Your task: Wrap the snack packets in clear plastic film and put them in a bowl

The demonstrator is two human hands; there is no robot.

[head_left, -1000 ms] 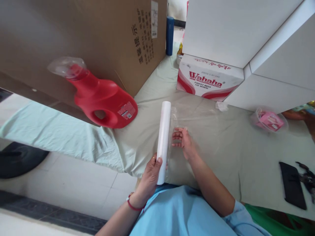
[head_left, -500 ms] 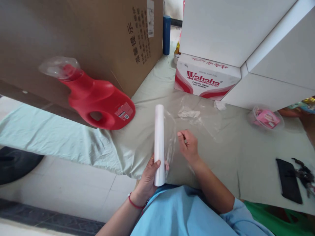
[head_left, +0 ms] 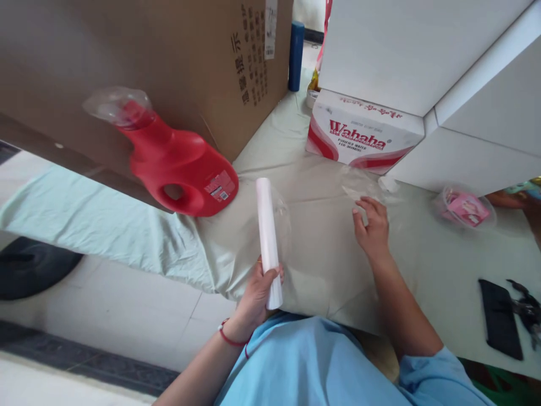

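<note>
My left hand (head_left: 256, 293) is closed around the lower end of a white roll of cling film (head_left: 267, 237), held almost upright over the near edge of the table. A clear sheet of film (head_left: 321, 225) stretches from the roll to the right. My right hand (head_left: 372, 228) pinches the free end of that sheet out to the right, near the Wahaha box. The film is see-through and its edges are hard to trace.
A red detergent jug (head_left: 177, 163) with film over its cap leans against a big cardboard box (head_left: 139, 67). A Wahaha carton (head_left: 363, 138) and white boxes (head_left: 422, 56) stand behind. A wrapped pink item (head_left: 462, 206), a black phone (head_left: 501, 318) and keys (head_left: 526, 310) lie right.
My right hand has gone from beside the roll out to the right, drawing the film sheet longer. The roll has tilted slightly left in my left hand.
</note>
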